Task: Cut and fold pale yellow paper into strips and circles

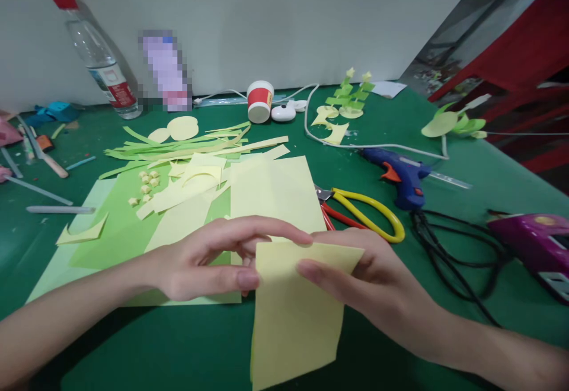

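A pale yellow paper sheet (pixel 293 314) is held upright above the green table (pixel 186 343) in front of me. My left hand (pixel 208 260) pinches its top left edge, thumb in front and forefinger stretched along the upper edge. My right hand (pixel 373 278) grips the top right corner, thumb on the front face and fingers behind. Just beyond the hands lie a larger yellow sheet (pixel 275 192) and yellow-and-red scissors (pixel 364 210).
Green sheets (pixel 111 225), cut strips (pixel 186 145), yellow scraps and tiny folded stars (pixel 146 183) lie left. A blue glue gun (pixel 402 178), a purple tool (pixel 533 237) with black cables, a red-and-white cup (pixel 260 101), a water bottle (pixel 95 56) and paper plants (pixel 349 98) stand around.
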Demonstrator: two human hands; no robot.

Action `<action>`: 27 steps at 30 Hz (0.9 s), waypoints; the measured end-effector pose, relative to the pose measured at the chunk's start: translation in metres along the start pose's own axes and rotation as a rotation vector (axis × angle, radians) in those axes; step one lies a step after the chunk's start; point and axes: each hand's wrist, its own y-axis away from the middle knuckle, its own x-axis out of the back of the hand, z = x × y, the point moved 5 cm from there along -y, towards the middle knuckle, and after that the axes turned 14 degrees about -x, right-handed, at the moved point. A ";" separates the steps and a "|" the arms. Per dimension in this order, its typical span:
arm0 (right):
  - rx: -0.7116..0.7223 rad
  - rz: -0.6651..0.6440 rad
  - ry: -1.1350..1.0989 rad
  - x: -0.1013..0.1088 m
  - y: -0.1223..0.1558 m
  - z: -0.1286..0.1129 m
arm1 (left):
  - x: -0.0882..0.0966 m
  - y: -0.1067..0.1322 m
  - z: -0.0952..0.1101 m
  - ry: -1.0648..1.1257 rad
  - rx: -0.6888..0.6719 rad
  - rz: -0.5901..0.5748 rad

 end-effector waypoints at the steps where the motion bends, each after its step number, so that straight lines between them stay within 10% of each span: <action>1: -0.005 -0.009 -0.003 0.000 0.000 0.000 | -0.001 0.000 -0.001 0.012 0.003 -0.006; 21: -0.041 0.040 -0.014 0.000 -0.008 0.005 | -0.013 -0.010 -0.006 -0.406 -0.004 0.017; 27: -0.169 -0.033 0.093 0.000 -0.013 0.005 | -0.009 -0.003 -0.020 -0.196 0.286 -0.132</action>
